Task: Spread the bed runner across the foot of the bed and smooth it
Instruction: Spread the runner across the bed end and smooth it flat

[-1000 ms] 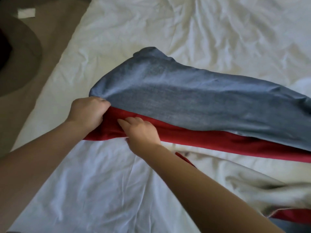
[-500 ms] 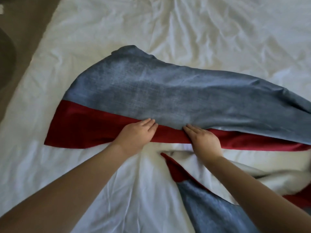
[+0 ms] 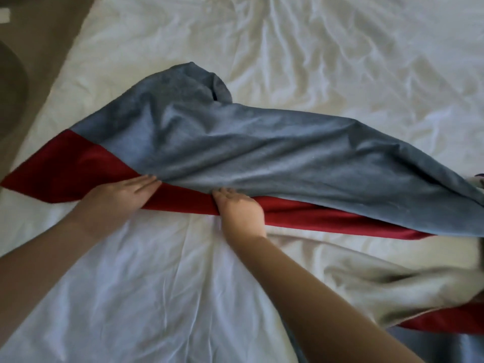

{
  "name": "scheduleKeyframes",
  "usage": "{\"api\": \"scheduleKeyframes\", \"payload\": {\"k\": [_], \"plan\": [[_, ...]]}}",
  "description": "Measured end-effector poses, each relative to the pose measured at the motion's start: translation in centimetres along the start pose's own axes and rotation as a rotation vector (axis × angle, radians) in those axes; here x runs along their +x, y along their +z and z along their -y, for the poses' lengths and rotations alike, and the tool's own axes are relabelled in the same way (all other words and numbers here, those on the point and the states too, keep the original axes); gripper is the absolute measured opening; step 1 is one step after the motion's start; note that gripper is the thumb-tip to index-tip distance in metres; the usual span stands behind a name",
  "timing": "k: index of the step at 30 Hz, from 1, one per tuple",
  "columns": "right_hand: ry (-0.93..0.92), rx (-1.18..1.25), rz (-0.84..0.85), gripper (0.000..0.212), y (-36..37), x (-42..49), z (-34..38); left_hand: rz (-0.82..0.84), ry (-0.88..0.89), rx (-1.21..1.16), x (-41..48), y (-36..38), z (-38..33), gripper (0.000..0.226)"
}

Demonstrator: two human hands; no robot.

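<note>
Grey-blue bed runner with a red band lies slantwise across the white sheet. It is bunched and rumpled, and the far corner is folded over on itself. The red band runs along the near edge, from the bed's left side off toward the right.

We have both hands on that band.
- Our left hand: palm down, fingers straight and pressed together, tips at the red/grey seam.
- Our right hand: near it to the right, palm down on the red, fingers straight and close together. The tips touch the grey fabric's edge; we cannot tell if they slip under it.

Neither hand pinches cloth.

Lower right: crumpled pale cloth with a red edge. Brown floor shows left of the bed.
</note>
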State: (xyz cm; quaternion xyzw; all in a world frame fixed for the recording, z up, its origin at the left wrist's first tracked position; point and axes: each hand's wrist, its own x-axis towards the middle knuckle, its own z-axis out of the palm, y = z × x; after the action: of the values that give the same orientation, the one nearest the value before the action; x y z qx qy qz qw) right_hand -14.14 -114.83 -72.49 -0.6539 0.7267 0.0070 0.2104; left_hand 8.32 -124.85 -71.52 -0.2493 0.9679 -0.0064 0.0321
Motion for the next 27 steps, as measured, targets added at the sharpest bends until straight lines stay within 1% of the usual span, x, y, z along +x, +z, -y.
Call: {"api": "scheduleKeyframes", "payload": {"k": [2, 5, 8, 10, 12, 14, 16, 17, 19, 20, 22, 23, 24, 25, 26, 27], "plan": [[-0.057, 0.005, 0.001, 0.037, 0.8, 0.1, 2.4, 0.033, -0.041, 0.033, -2.3, 0.4, 1.1, 0.052], [-0.113, 0.023, 0.009, 0.038, 1.8, -0.1, 4.1, 0.088, -0.129, 0.012, -4.5, 0.7, 1.5, 0.049], [-0.183, 0.058, 0.013, 0.044, 1.6, -1.1, 2.9, 0.147, -0.248, -0.08, -4.0, -0.1, 0.4, 0.048], [-0.248, 0.065, 0.019, 0.047, 0.5, -2.2, 1.0, 0.129, -0.262, -0.169, -2.4, -0.8, -1.3, 0.058], [-0.266, 0.052, -0.004, 0.054, -0.9, -3.7, -1.4, 0.086, -0.171, -0.23, 0.1, -1.5, -4.2, 0.062], [-0.221, 0.084, -0.098, 0.055, -2.1, -5.9, -4.2, 0.011, -0.025, -0.277, 2.7, -1.8, -8.2, 0.056], [-0.131, 0.15, -0.202, 0.049, -3.0, -8.8, -7.0, -0.078, 0.097, -0.352, 5.2, -2.1, -12.4, 0.05], [-0.077, 0.17, -0.234, 0.048, -3.0, -10.2, -8.2, -0.1, 0.14, -0.41, 6.0, -2.1, -14.2, 0.052], [0.045, 0.156, -0.244, 0.051, -2.7, -13.2, -10.8, -0.065, 0.188, -0.501, 7.6, -2.1, -17.4, 0.06], [0.103, 0.13, -0.22, 0.056, -2.3, -14.7, -12.2, -0.016, 0.209, -0.495, 8.3, -2.1, -18.9, 0.066], [0.173, 0.076, -0.113, 0.073, -1.0, -17.6, -14.7, 0.135, 0.266, -0.385, 9.3, -1.8, -21.2, 0.077], [0.184, 0.055, -0.032, 0.083, -0.4, -18.9, -15.8, 0.188, 0.276, -0.325, 9.6, -1.3, -22.3, 0.075], [0.175, 0.039, 0.051, 0.091, 0.4, -20.0, -16.7, 0.207, 0.284, -0.268, 9.8, -1.0, -23.1, 0.065], [0.148, 0.017, 0.109, 0.095, 1.0, -20.9, -17.4, 0.151, 0.293, -0.247, 9.9, -0.5, -23.8, 0.052], [0.115, -0.016, 0.129, 0.097, 1.5, -21.5, -17.9, 0.086, 0.285, -0.237, 10.1, -0.4, -24.3, 0.044], [0.087, -0.057, 0.118, 0.097, 1.9, -21.8, -18.3, 0.021, 0.278, -0.252, 10.2, -0.5, -24.8, 0.042]]}}
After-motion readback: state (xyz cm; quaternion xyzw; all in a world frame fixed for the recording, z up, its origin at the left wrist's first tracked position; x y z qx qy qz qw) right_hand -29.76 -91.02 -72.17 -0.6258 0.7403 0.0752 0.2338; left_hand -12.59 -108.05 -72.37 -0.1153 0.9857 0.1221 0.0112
